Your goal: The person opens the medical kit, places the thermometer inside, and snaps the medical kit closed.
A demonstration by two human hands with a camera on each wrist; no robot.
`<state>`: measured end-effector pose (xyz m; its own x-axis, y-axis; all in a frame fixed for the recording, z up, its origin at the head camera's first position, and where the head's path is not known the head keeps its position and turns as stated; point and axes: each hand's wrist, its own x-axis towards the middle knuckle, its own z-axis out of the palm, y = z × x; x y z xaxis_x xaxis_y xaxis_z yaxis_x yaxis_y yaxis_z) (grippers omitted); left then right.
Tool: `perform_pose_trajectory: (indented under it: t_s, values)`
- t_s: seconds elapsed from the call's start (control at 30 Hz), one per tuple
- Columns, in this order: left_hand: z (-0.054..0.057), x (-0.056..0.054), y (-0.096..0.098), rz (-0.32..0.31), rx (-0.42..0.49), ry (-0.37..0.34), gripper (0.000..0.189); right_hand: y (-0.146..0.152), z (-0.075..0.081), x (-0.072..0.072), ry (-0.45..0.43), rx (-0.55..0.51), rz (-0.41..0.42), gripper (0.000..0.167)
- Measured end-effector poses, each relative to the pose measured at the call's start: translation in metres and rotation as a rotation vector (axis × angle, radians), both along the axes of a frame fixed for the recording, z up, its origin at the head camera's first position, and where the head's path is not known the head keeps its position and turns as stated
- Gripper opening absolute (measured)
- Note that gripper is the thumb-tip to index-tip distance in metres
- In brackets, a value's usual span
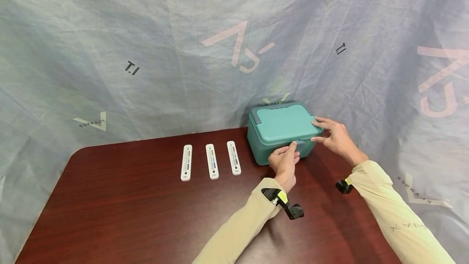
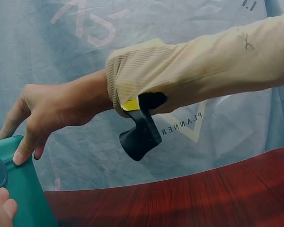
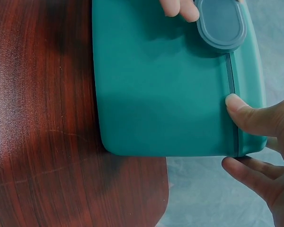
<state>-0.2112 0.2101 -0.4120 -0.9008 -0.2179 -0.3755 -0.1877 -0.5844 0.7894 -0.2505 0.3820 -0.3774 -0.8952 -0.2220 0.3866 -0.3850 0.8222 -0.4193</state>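
Observation:
A teal lidded storage box [image 1: 286, 123] stands at the back right of the table, its lid down. At its front my left hand [image 1: 285, 164] pinches the grey-blue latch [image 3: 221, 23], thumb at the top and fingers curled below. My right hand [image 1: 338, 137] grips the lid's right front corner. In the right wrist view, the right thumb [image 3: 248, 113] presses by the lid seam while other fingers lie round the side. Only fingertips of the left hand show in its own wrist view. The inside of the box is hidden.
Three white thermometers, a left one [image 1: 186, 163], a middle one [image 1: 212, 161] and a right one [image 1: 233, 158], lie in a row left of the box on the dark red wooden table [image 1: 139, 211]. Grey printed cloth [image 1: 165, 60] hangs behind and beside the table.

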Motion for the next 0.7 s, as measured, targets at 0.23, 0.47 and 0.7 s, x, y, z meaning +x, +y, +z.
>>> perform_pose_trajectory:
  t_s: [0.23, 0.47, 0.7]
  values:
    - [-0.005, 0.001, -0.002, -0.027, 0.06, 0.042, 0.022, 0.0, 0.0, 0.001, -0.01, -0.011, -0.008, 0.056]
    - [-0.012, 0.002, -0.003, -0.063, 0.096, 0.117, 0.024, 0.0, 0.0, 0.001, 0.0, -0.008, -0.009, 0.057]
    - [-0.014, 0.003, -0.006, -0.073, 0.128, 0.16, 0.026, -0.001, -0.001, 0.002, -0.003, -0.005, -0.018, 0.057]
